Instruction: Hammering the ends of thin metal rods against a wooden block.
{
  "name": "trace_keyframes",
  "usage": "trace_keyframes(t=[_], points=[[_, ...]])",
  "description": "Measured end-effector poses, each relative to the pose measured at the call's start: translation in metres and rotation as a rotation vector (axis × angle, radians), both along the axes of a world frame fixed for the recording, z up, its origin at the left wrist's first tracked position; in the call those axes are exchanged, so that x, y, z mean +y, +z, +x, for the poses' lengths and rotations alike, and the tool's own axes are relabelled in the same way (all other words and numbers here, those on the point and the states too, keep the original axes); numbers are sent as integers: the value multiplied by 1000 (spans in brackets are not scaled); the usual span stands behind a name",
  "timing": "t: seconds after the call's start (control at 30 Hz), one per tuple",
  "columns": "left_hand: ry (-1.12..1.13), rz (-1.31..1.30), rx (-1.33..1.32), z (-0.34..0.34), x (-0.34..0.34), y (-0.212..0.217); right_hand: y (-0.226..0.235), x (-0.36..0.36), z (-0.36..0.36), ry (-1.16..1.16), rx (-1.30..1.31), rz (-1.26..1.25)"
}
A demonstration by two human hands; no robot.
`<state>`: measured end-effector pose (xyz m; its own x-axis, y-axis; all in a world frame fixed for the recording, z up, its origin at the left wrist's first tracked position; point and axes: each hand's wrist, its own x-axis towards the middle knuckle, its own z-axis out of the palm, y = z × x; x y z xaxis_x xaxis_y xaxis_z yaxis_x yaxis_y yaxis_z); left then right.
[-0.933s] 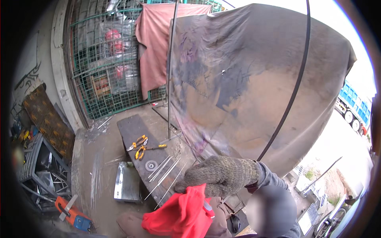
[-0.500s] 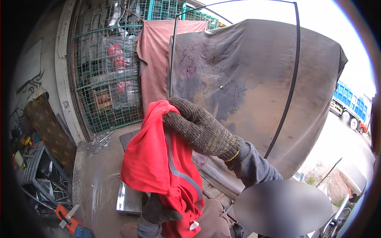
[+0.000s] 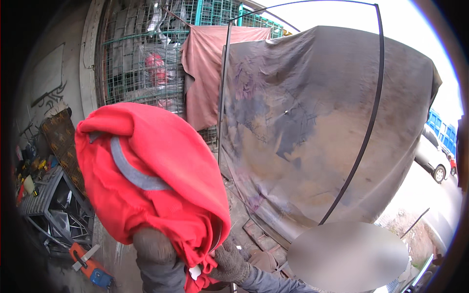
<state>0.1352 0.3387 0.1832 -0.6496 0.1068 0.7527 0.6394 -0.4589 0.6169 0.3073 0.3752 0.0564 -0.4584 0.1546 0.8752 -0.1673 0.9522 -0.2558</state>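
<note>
The gloved fingers of the right hand (image 3: 230, 264) touched the red cloth (image 3: 171, 146) at lower centre, those of the left hand (image 3: 154, 247) hid in its bulk left of centre, whether either gripped I couldn't tell, and a stained tarp (image 3: 332, 122) hung upper right

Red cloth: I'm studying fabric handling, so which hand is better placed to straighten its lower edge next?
Right, probably: the right hand is in the open at the lower edge of the red cloth, while the left hand is mostly hidden by it.
</note>
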Motion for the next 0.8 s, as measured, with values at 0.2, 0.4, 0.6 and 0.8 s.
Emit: trace_keyframes(t=[0.2,0.4,0.6,0.8], points=[[-146,-191,-65,10,32,-4,140,31,-4,180,57,873],[-226,-482,-64,-4,24,-35,243,94,-41,221,23,1229],[-150,-799,-150,-43,-48,-108,548,191,78,-734,349,1009],[-170,-1123,-228,-87,-104,-196,529,321,205,-1262,323,196]])
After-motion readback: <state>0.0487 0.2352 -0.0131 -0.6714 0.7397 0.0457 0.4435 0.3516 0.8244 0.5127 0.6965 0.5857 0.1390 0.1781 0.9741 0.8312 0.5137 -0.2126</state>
